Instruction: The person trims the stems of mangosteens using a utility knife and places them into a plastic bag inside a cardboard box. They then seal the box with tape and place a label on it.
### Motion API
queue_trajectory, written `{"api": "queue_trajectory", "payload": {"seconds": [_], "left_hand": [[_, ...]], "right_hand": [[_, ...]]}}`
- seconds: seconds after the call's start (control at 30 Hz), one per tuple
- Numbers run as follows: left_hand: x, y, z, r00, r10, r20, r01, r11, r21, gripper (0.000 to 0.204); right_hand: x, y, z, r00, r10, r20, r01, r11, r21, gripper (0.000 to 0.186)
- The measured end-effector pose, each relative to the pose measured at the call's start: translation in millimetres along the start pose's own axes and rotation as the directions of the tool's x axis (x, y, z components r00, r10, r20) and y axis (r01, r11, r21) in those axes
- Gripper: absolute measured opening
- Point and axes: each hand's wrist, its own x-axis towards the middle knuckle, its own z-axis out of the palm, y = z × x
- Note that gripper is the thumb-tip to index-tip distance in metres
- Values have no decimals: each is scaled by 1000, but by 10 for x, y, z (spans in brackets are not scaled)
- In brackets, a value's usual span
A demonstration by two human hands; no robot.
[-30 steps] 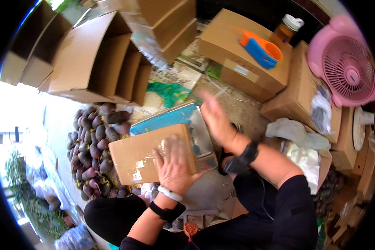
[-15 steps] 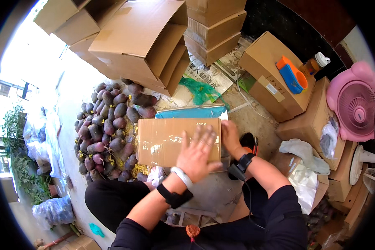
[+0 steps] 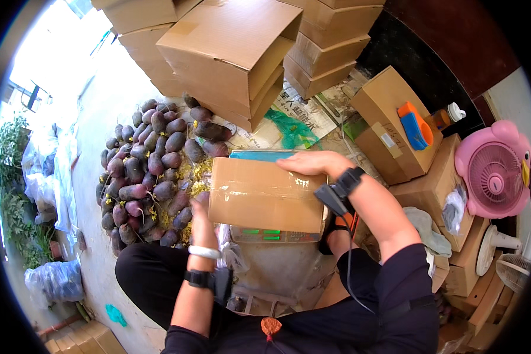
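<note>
Taped box point(image 3: 265, 193) held flat over the scale point(image 3: 264, 235), both hands on it.

The box looks closed and taped; whether it rests on the scale cannot be told. The left hand point(image 3: 200, 207) clamps its 9 o'clock edge, the right hand point(image 3: 314, 164) lies spread on the 1 o'clock corner. Roots point(image 3: 150, 171) remain piled at 10 o'clock. Half a second ago both hands pressed the top; the left has since slid to the side.
</note>
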Motion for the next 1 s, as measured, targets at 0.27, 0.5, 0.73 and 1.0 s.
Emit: {"api": "queue_trajectory", "payload": {"seconds": [0.27,0.5,0.73,1.0], "left_hand": [[-57,-71,109,1000,-13,-18,12,999,-30,67],[-95,17,128,999,0,-43,5,994,105,66],[122,-122,47,994,102,28,-104,988,115,64],[181,-110,-136,938,-242,248,310,906,-289,55]], "right_hand": [[471,-955,304,988,-10,-154,-10,992,-129,66],[-618,-438,1189,695,-526,-491,52,718,-695,80],[-875,-238,1542,697,-538,-474,-180,509,-842,63],[-1039,-415,1187,751,-489,-445,86,740,-667,73]]}}
